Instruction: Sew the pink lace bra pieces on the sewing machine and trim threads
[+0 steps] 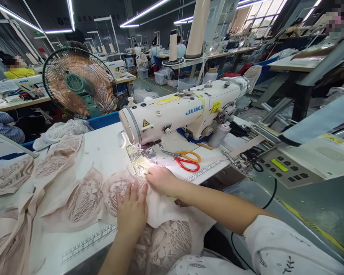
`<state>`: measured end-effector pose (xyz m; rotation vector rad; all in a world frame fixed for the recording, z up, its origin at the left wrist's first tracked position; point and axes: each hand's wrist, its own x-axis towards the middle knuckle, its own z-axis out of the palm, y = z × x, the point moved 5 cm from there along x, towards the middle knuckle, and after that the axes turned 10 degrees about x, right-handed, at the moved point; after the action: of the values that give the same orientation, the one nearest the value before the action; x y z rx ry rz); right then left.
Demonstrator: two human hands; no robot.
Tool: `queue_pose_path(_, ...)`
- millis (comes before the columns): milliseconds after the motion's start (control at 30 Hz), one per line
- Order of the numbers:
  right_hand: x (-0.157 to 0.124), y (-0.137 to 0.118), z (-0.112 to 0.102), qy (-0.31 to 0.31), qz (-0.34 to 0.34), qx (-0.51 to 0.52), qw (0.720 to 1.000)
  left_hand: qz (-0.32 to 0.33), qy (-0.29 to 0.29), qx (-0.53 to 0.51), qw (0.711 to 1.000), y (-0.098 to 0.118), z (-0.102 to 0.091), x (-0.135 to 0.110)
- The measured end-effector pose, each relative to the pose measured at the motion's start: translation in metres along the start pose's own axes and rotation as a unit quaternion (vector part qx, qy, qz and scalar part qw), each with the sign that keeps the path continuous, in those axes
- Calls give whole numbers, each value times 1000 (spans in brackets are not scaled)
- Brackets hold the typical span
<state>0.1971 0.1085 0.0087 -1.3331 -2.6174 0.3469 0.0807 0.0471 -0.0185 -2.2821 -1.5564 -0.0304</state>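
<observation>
A: State of hands?

B: Left hand (132, 213): flat, fingers spread on the pale-pink lace garment (160, 214). Right hand (164, 180): curled at the fabric, near the white, blue-lettered sewing machine (174, 112); cannot tell whether it pinches.

A: Garment position?

B: Across the white rectangular counter (103, 151), draping over its near edge.

Pale pink lace garment (172, 240), red-and-orange scissors (176, 154)
</observation>
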Motion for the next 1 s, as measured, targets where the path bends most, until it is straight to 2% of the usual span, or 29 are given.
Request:
queue_pose_path(200, 10, -2, 12, 15, -15, -15, 1000, 2, -3, -2, 1000, -1, 3, 0)
queue_pose_path(400, 18, 7, 13, 58, 35, -11, 998, -14, -30, 4, 999, 0, 3, 0)
queue_pose_path(600, -3, 21, -1, 97, -4, -3, 995, -20, -35, 2, 999, 1, -2, 0)
queue_pose_path(767, -19, 8, 11, 130, -37, -14, 991, -17, -36, -5, 999, 1, -3, -1)
queue_pose_path(1000, -14, 0, 19, 179, -47, -61, 981, -15, -39, -13, 999, 0, 0, -1)
